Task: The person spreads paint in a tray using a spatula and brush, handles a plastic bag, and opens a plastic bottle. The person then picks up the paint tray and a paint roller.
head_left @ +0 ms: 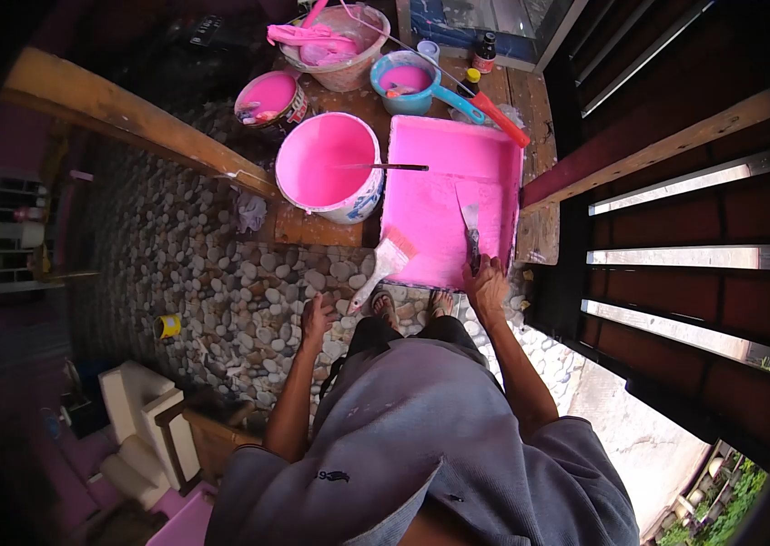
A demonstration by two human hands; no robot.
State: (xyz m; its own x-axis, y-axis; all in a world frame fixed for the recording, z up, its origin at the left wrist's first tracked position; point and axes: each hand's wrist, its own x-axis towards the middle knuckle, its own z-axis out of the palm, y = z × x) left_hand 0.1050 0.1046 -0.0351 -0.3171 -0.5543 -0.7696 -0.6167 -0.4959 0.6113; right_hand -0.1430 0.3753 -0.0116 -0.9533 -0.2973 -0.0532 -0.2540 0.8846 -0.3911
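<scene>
My right hand is closed on the dark handle of a putty knife, at the near edge of a paint tray. The knife's metal blade points away from me, over the tray's pink-coated floor. My left hand hangs over the pebbled floor with loosely bent fingers and nothing visible in it. Between the hands, a wide paintbrush with pink bristles lies across the tray's left near corner. To the tray's left stands a white bucket, pink inside, with a thin dark-ended stick across its rim.
Beyond the tray are a blue dipper of pink paint, a red-handled tool, small bottles and a large basin. A dark paint can stands left. A wooden post and slatted wall flank the bench.
</scene>
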